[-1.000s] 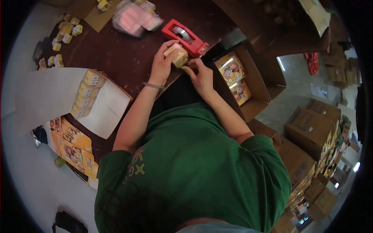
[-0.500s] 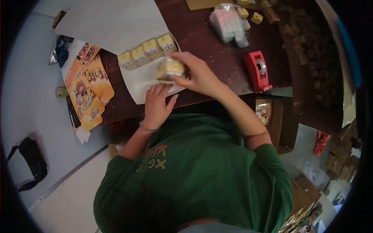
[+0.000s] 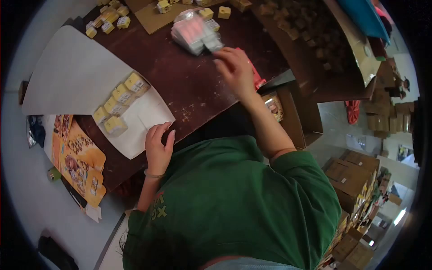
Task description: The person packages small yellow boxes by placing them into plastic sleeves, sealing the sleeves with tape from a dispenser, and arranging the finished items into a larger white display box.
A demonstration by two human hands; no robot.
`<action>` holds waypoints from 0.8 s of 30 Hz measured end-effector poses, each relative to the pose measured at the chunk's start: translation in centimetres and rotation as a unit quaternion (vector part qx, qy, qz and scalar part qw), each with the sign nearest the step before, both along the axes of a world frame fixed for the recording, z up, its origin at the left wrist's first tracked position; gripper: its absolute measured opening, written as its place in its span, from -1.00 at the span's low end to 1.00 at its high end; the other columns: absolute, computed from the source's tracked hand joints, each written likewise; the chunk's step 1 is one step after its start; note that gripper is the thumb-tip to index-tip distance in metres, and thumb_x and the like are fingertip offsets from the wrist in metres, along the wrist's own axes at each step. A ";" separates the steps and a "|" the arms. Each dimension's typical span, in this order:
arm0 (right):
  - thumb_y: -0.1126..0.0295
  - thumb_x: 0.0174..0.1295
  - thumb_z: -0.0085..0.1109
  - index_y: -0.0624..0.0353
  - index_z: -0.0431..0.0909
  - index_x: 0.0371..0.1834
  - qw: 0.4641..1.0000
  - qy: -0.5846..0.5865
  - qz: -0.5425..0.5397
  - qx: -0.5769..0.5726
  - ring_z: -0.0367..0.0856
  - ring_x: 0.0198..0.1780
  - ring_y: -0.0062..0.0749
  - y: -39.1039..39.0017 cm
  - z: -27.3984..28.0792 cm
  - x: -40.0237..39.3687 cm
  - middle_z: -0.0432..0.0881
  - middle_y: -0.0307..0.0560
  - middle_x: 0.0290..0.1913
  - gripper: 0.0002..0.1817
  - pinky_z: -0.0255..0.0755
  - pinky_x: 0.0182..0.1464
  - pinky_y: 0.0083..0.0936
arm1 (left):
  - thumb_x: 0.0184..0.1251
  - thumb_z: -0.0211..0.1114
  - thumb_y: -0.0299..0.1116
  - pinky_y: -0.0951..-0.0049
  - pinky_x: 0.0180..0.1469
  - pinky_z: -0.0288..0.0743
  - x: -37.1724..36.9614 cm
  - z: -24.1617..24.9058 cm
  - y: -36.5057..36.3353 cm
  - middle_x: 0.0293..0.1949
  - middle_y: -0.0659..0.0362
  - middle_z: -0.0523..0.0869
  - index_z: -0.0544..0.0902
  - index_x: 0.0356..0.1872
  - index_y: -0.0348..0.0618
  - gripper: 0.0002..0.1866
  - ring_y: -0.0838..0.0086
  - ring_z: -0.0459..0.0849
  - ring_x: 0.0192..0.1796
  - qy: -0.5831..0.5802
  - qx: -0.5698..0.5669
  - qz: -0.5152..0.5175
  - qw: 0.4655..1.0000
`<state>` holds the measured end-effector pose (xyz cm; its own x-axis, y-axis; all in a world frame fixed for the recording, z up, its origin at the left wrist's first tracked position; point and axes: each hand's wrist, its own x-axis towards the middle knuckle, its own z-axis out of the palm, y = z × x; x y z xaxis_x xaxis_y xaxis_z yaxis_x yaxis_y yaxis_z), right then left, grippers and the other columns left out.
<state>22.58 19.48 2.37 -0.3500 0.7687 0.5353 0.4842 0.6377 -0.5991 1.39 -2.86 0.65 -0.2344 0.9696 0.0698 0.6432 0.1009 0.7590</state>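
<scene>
Left: noted yellow pack [image 3: 116,126] now down in white box [image 3: 154,107] before yellow row [image 3: 121,94], previously in right hand [image 3: 235,71]. Centre: found left hand [image 3: 158,147] at box edge, fingers loosely bent, thumb apart. Upper centre: saw right hand shifted to plastic bags [image 3: 191,32], partly covering red dispenser [image 3: 259,82], fingers curled; cannot tell if pinching.

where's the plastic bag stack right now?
Head view, upper middle, on the dark red table: the plastic bag stack lies just beyond the right hand, beside small yellow boxes.
</scene>
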 end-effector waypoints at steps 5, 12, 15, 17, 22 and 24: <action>0.19 0.28 0.29 0.19 0.68 0.00 0.971 -0.044 -0.060 -0.228 0.67 0.01 -0.14 7.7 -0.2 8.1 0.70 0.05 -0.02 -0.65 0.51 0.08 -0.30 | 0.22 0.38 -0.43 0.26 -0.07 0.53 5.4 1.7 7.0 -0.19 0.07 0.67 0.66 -0.06 -0.21 -0.73 0.15 0.63 -0.13 -0.050 0.055 -0.127 0.989; -0.10 0.19 0.33 0.24 0.67 -0.03 0.947 -0.152 0.002 -0.284 0.70 0.00 -0.14 16.5 -3.5 0.0 0.75 0.08 -0.09 -0.42 0.55 0.04 -0.33 | 0.23 0.37 -0.35 0.20 0.01 0.50 10.4 2.1 11.8 -0.15 0.07 0.66 0.64 -0.04 -0.18 -0.71 0.12 0.62 -0.07 0.016 0.091 -0.214 0.972; -0.07 0.14 0.38 0.23 0.68 -0.13 0.941 -0.169 0.002 -0.293 0.73 -0.11 -0.09 18.5 -4.4 -1.9 0.76 0.06 -0.19 -0.47 0.57 -0.05 -0.28 | 0.24 0.37 -0.37 0.25 0.03 0.53 9.9 1.1 11.7 -0.11 0.06 0.67 0.63 0.00 -0.20 -0.69 0.15 0.64 -0.03 -0.001 0.060 -0.209 0.976; 0.04 0.17 0.43 0.30 0.67 -0.13 0.955 -0.121 -0.011 -0.271 0.74 -0.19 -0.15 18.8 -4.5 -2.3 0.75 0.07 -0.24 -0.51 0.57 -0.11 -0.31 | 0.26 0.37 -0.38 0.28 0.04 0.54 8.5 0.7 11.9 -0.09 0.06 0.67 0.62 0.04 -0.21 -0.67 0.21 0.66 0.00 -0.041 0.035 -0.186 0.981; 0.31 0.39 0.23 0.11 0.59 -0.30 0.821 0.152 0.209 -0.509 0.42 -0.42 -0.79 10.4 1.2 0.2 0.55 -0.42 -0.44 -0.85 0.29 -0.43 -0.73 | 0.44 0.24 -0.10 0.25 0.41 0.27 1.5 -1.4 15.1 0.42 0.03 0.36 0.20 0.51 -0.17 -0.27 0.23 0.46 0.36 -0.622 -0.003 -0.090 0.778; 0.36 0.38 0.24 0.21 0.56 -0.31 0.812 0.158 0.303 -0.473 0.44 -0.40 -0.78 4.6 -0.2 -0.7 0.54 -0.41 -0.45 -0.83 0.33 -0.36 -0.67 | 0.47 0.06 -0.21 0.16 0.52 0.10 0.4 -0.3 15.8 0.52 -0.01 0.21 0.01 0.57 -0.19 -0.26 0.21 0.29 0.50 -0.709 -0.040 -0.187 0.679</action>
